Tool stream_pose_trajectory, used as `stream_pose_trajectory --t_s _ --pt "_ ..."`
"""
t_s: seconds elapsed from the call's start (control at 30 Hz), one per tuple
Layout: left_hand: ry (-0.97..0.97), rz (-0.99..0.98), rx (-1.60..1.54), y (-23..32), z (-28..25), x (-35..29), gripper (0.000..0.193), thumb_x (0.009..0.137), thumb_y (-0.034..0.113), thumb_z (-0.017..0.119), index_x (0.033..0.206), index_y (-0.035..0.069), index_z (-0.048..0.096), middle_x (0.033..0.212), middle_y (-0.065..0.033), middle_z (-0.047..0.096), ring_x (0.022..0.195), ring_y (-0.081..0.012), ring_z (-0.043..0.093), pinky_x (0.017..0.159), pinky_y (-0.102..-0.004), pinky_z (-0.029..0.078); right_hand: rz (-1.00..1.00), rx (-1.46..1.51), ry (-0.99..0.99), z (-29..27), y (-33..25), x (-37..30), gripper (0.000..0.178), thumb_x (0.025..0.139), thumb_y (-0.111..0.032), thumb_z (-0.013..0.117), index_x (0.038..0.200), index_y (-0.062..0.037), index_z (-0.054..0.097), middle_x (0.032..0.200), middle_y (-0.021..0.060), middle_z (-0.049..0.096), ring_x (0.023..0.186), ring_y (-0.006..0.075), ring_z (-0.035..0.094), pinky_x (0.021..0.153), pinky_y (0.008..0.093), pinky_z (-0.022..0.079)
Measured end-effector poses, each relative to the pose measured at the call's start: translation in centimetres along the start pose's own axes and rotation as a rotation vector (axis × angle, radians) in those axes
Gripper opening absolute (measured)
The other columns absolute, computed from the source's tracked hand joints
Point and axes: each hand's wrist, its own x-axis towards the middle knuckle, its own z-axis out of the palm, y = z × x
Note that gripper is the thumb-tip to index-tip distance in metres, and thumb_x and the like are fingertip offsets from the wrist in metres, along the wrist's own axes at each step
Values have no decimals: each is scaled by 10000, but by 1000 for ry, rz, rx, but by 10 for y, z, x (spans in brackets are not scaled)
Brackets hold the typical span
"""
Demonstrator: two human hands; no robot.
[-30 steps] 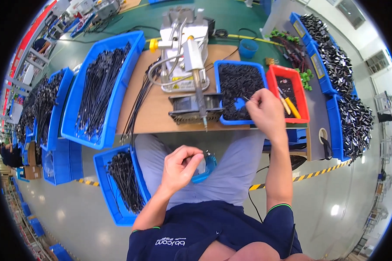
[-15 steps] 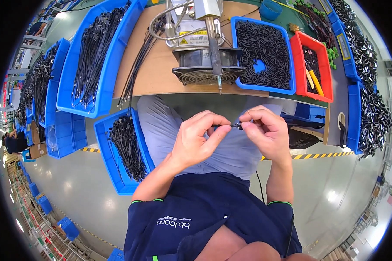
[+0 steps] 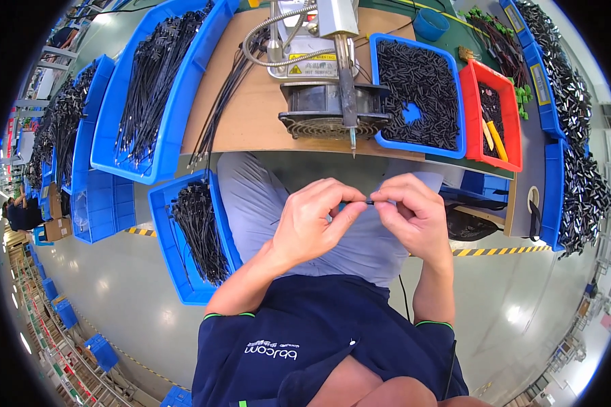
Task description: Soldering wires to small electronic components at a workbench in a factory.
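Left hand (image 3: 319, 217) and right hand (image 3: 414, 211) pinch a small black part (image 3: 370, 202) between them, over the lap (image 3: 353, 247), off the tabletop (image 3: 258, 125) edge. I'd keep both pinches in line, grip light, well clear of the metal tip (image 3: 353, 144).

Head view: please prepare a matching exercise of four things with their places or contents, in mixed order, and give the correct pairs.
Things:
1. Small dark piece
2. Red bin
3. Black fan
4. Round blue tub

Places or contents:
A. Has a yellow handle inside
B. Beyond the blue tray
C. Pinched between left hand and right hand
D. At the front edge of the brown tabletop

Pairs: 1-C, 2-A, 3-D, 4-B
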Motion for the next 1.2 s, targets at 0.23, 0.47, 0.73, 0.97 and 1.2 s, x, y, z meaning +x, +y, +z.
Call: stream_pose_trajectory --t_s 0.23,0.47,0.73,0.97,1.2 --pt "6 -63 -73 -1 -2 -5 115 918 69 818 987 1 755 926 -76 739 695 -113 645 607 -268 519 -23 8 -18 6 1 -3 245 888 9 809 1130 -12 776 1028 64 753 659 57 538 536 228 388" --pt "-9 -173 -205 3 -6 -7 82 915 43 754 981 18 711 857 -48 682 662 -106 592 590 -270 487 -24 72 21 14 7 -4 203 875 -13 837 1072 -24 789 1014 44 750 626 27 473 512 220 343" --pt "-43 -122 -170 2 -9 -4 110 943 29 754 1034 -13 708 966 -45 722 711 -47 575 603 -234 463 -80 68 67 22 14 -4 133 865 27 814 986 -3 767 988 58 726 633 24 471 524 202 327" --pt "-29 -93 -85 2 -9 -3 111 932 45 790 1008 -13 734 885 -46 693 673 -70 556 589 -239 444 -69 54 225 36 15 -9 126 870 14 820 983 -13 773 977 49 735 656 54 518 532 232 368" --pt "-55 -96 -94 2 -12 -3 104 936 44 784 1000 -13 725 869 -46 678 674 -71 556 587 -239 439 -37 144 132 29 22 -10 148 872 -8 827 1013 -33 790 995 40 735 627 24 457 519 210 322"
